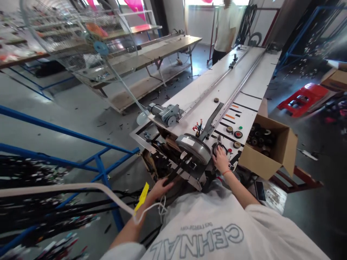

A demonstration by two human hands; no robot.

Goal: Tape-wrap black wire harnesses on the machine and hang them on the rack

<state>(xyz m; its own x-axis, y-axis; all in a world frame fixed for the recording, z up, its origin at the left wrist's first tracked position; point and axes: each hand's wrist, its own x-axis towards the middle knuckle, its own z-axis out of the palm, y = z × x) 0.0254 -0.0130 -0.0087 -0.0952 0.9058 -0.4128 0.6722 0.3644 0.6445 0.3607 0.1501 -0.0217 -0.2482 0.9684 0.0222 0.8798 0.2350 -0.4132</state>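
Note:
My left hand (163,186) is low at the bench's near end, its fingers closed around a dark cable bundle (176,172) that runs up toward the machine. Just right of the large grey wheel (193,147), my right hand (221,160) has its fingers on a roll of black tape (216,148). The underside of its grip is hidden. Beside that hand are a red button (230,150) and brownish tape rolls (236,144). Small red and black wire ends (198,127) stick up behind the wheel.
The long white bench (200,86) carries metal rails and a motor (165,112). An open cardboard box (260,164) of tape rolls stands at the right. Blue racks (100,166) with cables and a fan (101,47) are on the left. A person (223,32) stands beyond.

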